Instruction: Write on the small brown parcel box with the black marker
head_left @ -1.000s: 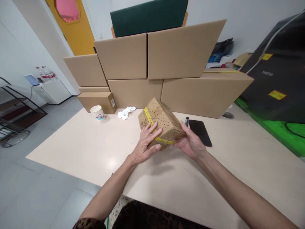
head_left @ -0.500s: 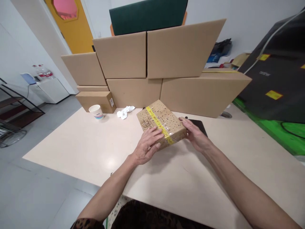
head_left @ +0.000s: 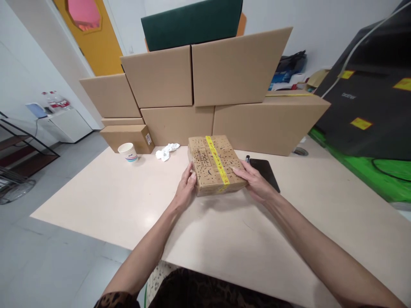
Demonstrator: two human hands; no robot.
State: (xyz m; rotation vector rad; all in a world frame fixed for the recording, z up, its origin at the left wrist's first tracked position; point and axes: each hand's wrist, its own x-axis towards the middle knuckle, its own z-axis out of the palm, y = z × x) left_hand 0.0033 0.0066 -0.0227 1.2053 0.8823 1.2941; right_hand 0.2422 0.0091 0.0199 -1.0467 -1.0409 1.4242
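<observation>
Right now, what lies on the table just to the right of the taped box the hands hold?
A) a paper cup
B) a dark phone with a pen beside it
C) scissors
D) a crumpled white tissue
B: the dark phone lies right of the taped box, by the right hand; the paper cup and tissue sit to its left.

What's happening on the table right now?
A person holds a small cardboard box sealed with yellow tape, lying flat on the table. The left hand grips its left edge, the right hand its right edge. A dark phone lies just right of it; a paper cup and larger cartons stand behind.
</observation>
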